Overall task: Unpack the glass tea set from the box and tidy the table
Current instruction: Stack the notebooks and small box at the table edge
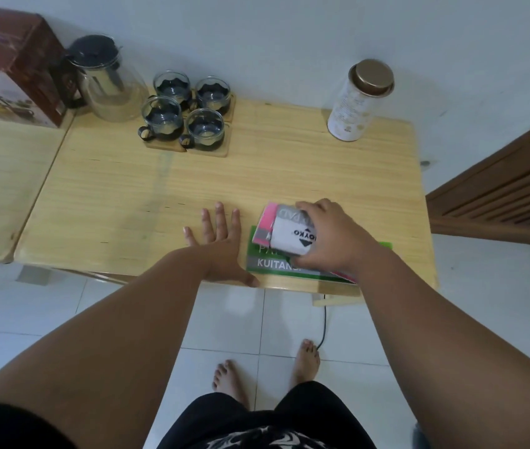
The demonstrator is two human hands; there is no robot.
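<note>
Two hands work at the bench's [192, 176] near edge: the left hand [221, 244] lies flat and empty with fingers spread, while the right hand [328, 238] closes its grip on a white pack [292, 236] atop what looks like a pink booklet [268, 215] and a green receipt book [266, 260]. Along the far edge stand four glass cups [185, 111] on wooden coasters [206, 150], the glass teapot [108, 79] and box [10, 69] toward the far-left corner, a white tin [357, 102] far right.
</note>
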